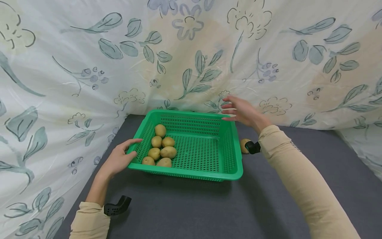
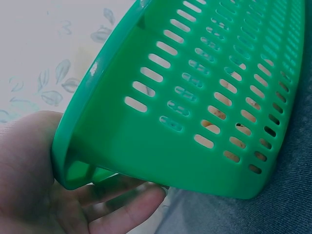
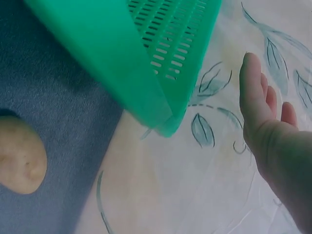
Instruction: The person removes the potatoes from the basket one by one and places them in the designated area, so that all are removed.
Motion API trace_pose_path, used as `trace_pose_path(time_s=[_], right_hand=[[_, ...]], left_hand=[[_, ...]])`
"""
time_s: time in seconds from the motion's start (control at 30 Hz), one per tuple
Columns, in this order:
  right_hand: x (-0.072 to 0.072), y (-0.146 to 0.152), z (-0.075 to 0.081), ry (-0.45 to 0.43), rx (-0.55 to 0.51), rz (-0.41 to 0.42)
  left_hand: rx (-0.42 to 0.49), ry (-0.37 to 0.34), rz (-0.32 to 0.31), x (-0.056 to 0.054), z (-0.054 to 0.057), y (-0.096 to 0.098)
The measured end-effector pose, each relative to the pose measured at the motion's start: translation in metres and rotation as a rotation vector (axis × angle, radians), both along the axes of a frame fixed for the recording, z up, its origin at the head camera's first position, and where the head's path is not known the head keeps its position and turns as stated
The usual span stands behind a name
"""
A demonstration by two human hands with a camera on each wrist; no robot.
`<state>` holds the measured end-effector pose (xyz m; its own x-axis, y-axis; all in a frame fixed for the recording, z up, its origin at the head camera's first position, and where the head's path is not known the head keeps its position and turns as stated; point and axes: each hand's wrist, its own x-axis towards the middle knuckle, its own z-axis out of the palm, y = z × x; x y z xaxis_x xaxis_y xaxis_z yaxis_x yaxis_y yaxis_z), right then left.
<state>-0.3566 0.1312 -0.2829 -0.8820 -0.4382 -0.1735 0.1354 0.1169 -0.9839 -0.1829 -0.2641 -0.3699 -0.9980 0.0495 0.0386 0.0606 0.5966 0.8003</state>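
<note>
A green plastic basket with slotted walls stands in the middle of the head view. Several potatoes lie together along its left side. My left hand grips the basket's left rim; in the left wrist view its fingers reach beneath the rim near a corner. At the far right corner, my right hand is raised with fingers extended, holding nothing. The right wrist view has that hand apart from the basket wall. One more potato sits outside the basket, partly hidden by the right wrist's black camera mount.
The basket and loose potato are over a dark grey tabletop. A floral-print cloth hangs behind the table and along its left side. Another black mount projects from the left wrist.
</note>
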Motion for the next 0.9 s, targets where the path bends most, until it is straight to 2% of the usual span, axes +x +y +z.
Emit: trace_pose_path(time_s=[0.33, 0.73, 0.9], right_hand=[[-0.007, -0.025, -0.005, -0.011, 0.018, 0.031], [-0.004, -0.056, -0.009, 0.008, 0.057, 0.061], [-0.004, -0.073, -0.012, 0.006, 0.043, 0.088]], left_hand=[[0.003, -0.002, 0.006, 0.001, -0.001, 0.0], [-0.015, 0.007, 0.008, -0.003, -0.001, 0.0], [-0.015, 0.0, 0.017, -0.002, -0.002, 0.0]])
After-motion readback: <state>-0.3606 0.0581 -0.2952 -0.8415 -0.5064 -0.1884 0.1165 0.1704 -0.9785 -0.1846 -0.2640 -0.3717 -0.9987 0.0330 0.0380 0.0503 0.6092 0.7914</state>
